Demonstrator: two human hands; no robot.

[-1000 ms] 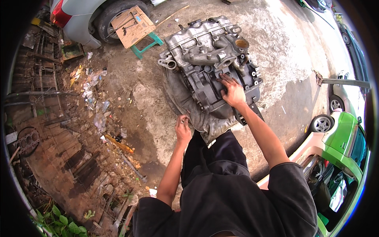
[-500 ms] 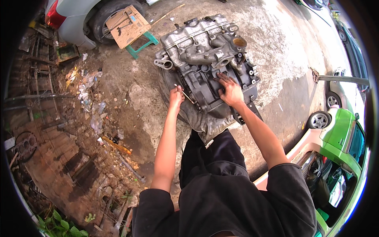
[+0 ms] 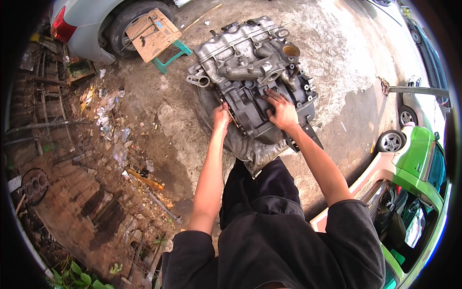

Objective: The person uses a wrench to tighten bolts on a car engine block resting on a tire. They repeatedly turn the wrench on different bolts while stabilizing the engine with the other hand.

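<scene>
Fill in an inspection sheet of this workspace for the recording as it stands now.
Surface: stained concrete ground, with a grey sheet under the engine.
Job's things: metal engine; thin pale rod at its left side.
Clutter: scattered litter at left; tools on a board atop a teal stool.
Hands: left hand closed, apparently on the rod; right hand resting on the engine, fingers extended.
Cables: none identifiable.
Surroundings: silver car, green-and-pale car.

left bare hand (image 3: 222, 117) gripping thin pale rod (image 3: 234, 119) | right bare hand (image 3: 283, 113) on grey metal engine (image 3: 248, 71) | far left: green plastic stool (image 3: 163, 66)
</scene>
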